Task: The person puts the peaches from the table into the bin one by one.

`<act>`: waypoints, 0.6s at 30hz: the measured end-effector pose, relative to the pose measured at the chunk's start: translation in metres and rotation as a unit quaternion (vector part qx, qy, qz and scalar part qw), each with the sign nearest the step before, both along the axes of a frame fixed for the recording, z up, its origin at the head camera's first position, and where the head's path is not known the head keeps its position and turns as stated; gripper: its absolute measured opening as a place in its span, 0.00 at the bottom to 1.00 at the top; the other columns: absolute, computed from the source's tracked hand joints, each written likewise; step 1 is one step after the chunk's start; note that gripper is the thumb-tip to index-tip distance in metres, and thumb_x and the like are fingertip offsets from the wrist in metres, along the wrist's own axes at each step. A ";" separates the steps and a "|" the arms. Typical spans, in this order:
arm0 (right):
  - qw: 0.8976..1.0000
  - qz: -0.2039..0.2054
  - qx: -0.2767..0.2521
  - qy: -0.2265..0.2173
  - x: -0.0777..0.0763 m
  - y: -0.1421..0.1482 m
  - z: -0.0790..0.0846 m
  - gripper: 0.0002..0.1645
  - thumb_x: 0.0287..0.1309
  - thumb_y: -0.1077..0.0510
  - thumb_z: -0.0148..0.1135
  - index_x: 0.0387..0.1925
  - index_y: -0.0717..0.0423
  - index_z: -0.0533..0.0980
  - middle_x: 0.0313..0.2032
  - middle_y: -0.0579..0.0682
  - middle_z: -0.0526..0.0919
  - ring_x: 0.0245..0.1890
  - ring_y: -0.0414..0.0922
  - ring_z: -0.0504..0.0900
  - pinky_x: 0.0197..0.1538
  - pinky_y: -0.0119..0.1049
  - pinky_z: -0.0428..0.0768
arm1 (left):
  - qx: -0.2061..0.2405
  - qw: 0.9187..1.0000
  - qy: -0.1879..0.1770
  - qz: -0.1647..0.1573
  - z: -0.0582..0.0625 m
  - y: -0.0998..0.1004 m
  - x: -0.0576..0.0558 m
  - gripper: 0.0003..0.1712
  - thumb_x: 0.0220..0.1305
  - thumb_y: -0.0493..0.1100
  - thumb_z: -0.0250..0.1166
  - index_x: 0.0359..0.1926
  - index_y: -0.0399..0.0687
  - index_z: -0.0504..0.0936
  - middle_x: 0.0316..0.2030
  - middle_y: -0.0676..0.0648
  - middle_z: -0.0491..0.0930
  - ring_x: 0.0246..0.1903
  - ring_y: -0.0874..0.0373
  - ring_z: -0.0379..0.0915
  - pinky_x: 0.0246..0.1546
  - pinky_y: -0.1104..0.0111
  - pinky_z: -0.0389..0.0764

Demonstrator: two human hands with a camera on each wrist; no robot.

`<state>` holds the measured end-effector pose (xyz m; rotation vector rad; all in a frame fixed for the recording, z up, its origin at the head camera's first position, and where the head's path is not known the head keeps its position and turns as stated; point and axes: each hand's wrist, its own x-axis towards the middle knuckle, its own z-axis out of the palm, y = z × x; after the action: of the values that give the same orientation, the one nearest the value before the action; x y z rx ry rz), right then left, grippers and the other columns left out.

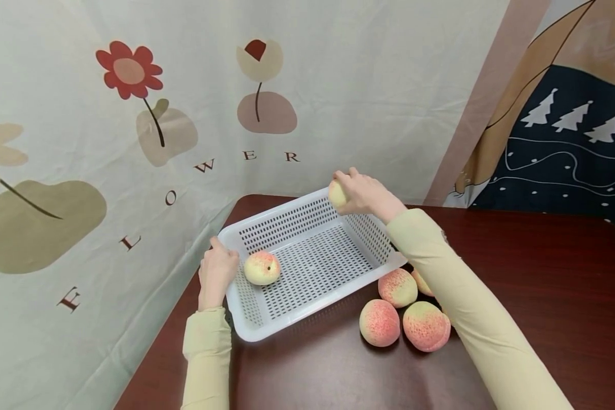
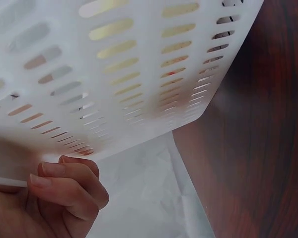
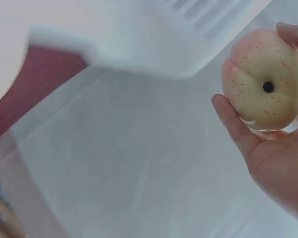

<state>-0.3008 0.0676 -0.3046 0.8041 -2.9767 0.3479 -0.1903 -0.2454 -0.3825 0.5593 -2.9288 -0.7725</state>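
A white perforated basket (image 1: pixel 307 307) stands tilted toward me in the head view, raised on its far side. My left hand (image 1: pixel 218 270) grips its left end, the fingers (image 2: pixel 64 181) curled at the rim in the left wrist view. Inside, near that end, lies one peach (image 1: pixel 262 268). My right hand (image 1: pixel 361 192) holds a second peach (image 3: pixel 268 82) over the basket's far right corner, fingers and thumb round it. In the right wrist view its pale yellow side with a dark dot shows.
Several pink and yellow peaches (image 1: pixel 380 323) sit on the dark red table (image 1: pixel 328 370), right of the basket; my right sleeve (image 1: pixel 471 302) hides part of this group. Behind the table hangs a pale cloth (image 1: pixel 369 85) printed with flowers and letters.
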 end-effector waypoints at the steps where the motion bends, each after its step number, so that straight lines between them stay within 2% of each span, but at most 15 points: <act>1: 1.000 0.003 0.002 -0.001 0.000 -0.007 -0.001 0.43 0.40 0.50 0.70 0.59 0.50 0.62 0.48 0.60 0.69 0.40 0.55 0.76 0.44 0.50 0.77 | -0.001 1.000 0.002 0.000 0.000 0.001 0.000 0.34 0.63 0.41 0.44 0.66 0.27 0.48 0.40 0.25 0.75 0.32 0.36 0.74 0.26 0.53 0.71; 6: 0.999 0.028 0.025 0.001 0.004 -0.039 -0.008 0.41 0.40 0.48 0.70 0.56 0.49 0.62 0.47 0.58 0.69 0.40 0.53 0.77 0.44 0.47 0.79 | -0.009 1.000 0.011 -0.002 -0.002 0.002 -0.002 0.33 0.63 0.42 0.45 0.65 0.27 0.50 0.38 0.25 0.75 0.32 0.36 0.75 0.25 0.53 0.71; 10: 0.998 0.044 0.047 -0.006 0.009 -0.060 -0.013 0.44 0.40 0.46 0.71 0.58 0.49 0.60 0.49 0.58 0.69 0.41 0.53 0.77 0.43 0.45 0.80 | -0.011 1.000 0.013 -0.005 -0.002 0.003 -0.002 0.33 0.63 0.42 0.45 0.64 0.27 0.50 0.37 0.26 0.76 0.30 0.37 0.75 0.24 0.54 0.71; 14: 0.996 0.056 0.054 -0.031 0.016 -0.077 -0.018 0.48 0.41 0.46 0.71 0.62 0.46 0.58 0.53 0.57 0.67 0.44 0.53 0.76 0.44 0.46 0.79 | -0.011 1.000 0.013 -0.006 -0.002 0.003 -0.001 0.33 0.63 0.42 0.45 0.64 0.27 0.50 0.37 0.26 0.75 0.30 0.36 0.75 0.24 0.54 0.71; 18: 0.993 0.071 0.072 -0.055 0.020 -0.091 -0.026 0.47 0.42 0.45 0.70 0.63 0.44 0.58 0.57 0.58 0.65 0.47 0.53 0.75 0.46 0.47 0.79 | -0.010 1.000 0.010 -0.003 -0.001 0.003 -0.002 0.33 0.63 0.42 0.45 0.65 0.27 0.50 0.38 0.26 0.76 0.31 0.36 0.75 0.24 0.54 0.71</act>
<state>-0.2807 -0.0231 -0.3301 1.0485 -3.0832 0.1899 -0.1921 -0.2422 -0.3836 0.5391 -2.9181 -0.7441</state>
